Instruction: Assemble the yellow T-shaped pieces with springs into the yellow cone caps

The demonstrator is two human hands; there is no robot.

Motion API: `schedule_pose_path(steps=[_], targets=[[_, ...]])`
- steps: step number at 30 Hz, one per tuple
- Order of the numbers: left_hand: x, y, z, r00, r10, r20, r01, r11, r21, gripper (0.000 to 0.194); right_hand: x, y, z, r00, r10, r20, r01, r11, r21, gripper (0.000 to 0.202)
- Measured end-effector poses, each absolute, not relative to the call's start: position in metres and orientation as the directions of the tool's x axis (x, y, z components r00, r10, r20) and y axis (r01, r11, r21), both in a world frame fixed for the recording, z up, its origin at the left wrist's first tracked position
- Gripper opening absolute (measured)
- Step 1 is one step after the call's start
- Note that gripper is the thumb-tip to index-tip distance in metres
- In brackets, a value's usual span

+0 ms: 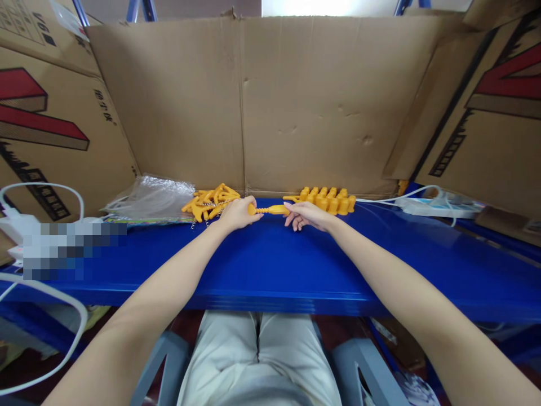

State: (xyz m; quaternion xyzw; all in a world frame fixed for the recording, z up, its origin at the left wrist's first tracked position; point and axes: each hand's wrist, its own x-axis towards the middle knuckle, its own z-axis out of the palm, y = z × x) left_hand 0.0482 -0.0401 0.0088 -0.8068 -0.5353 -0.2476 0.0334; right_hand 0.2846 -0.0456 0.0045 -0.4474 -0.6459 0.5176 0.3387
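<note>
My left hand (239, 213) pinches the left end of an orange plastic piece with a ribbed shaft (274, 210), held level just above the blue shelf. The fingers of my right hand (307, 215) close on the piece's right end, with the lower fingers curled loosely. Beside my left hand lies a heap of orange plastic parts (213, 197), some with thin twisted metal spirals sticking out. Just behind my right hand stand rows of orange knobbed pieces (332, 200) packed closely together. My fingers hide both tips of the held piece.
Cardboard (304, 107) walls the back and sides of the blue shelf (279, 265). Clear plastic bags (150, 197) lie at the left, near white plugs and cables (42, 186). A white power strip (439, 207) lies at the right. Grey chair arms flank my legs.
</note>
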Motion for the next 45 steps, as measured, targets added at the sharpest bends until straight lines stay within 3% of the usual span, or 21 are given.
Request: schedule_pose_path(steps=[10,17,29,31,34,36,39,42,45], targets=[[0.048,-0.04,0.009,0.3,0.855,0.424,0.878,-0.421,0.227,0.029,0.284,-0.045,0.004,-0.371,0.926,-0.066,0.183,0.004,-0.983,0.035],[0.048,-0.039,0.01,0.313,0.859,0.404,0.873,-0.428,0.234,0.025,0.277,-0.046,0.004,-0.339,0.935,-0.106,0.022,-0.105,-0.994,0.015],[0.046,-0.035,0.011,0.286,0.879,0.38,0.886,-0.394,0.245,0.024,0.27,-0.043,0.009,-0.283,0.947,-0.15,-0.087,-0.181,-0.98,0.01],[0.043,-0.033,0.007,0.314,0.856,0.41,0.863,-0.437,0.252,0.032,0.269,-0.044,0.01,-0.263,0.96,-0.097,-0.15,-0.14,-0.979,0.005],[0.041,-0.029,0.0,0.35,0.804,0.481,0.793,-0.528,0.305,0.063,0.269,-0.039,0.016,-0.17,0.984,0.054,-0.223,0.015,-0.975,0.012],[0.041,-0.027,-0.004,0.345,0.801,0.489,0.763,-0.543,0.351,0.076,0.271,-0.033,0.02,-0.074,0.975,0.207,-0.171,0.192,-0.966,0.02],[0.042,-0.026,-0.007,0.361,0.816,0.451,0.762,-0.537,0.363,0.067,0.275,-0.018,0.021,-0.001,0.884,0.468,0.138,0.464,-0.875,0.031],[0.043,-0.025,-0.008,0.398,0.814,0.423,0.754,-0.553,0.355,0.059,0.278,-0.002,0.013,-0.163,0.75,0.641,0.541,0.611,-0.578,0.035],[0.043,-0.025,-0.008,0.418,0.806,0.419,0.742,-0.569,0.355,0.055,0.278,0.008,0.001,-0.392,0.717,0.577,0.745,0.615,-0.259,0.04]])
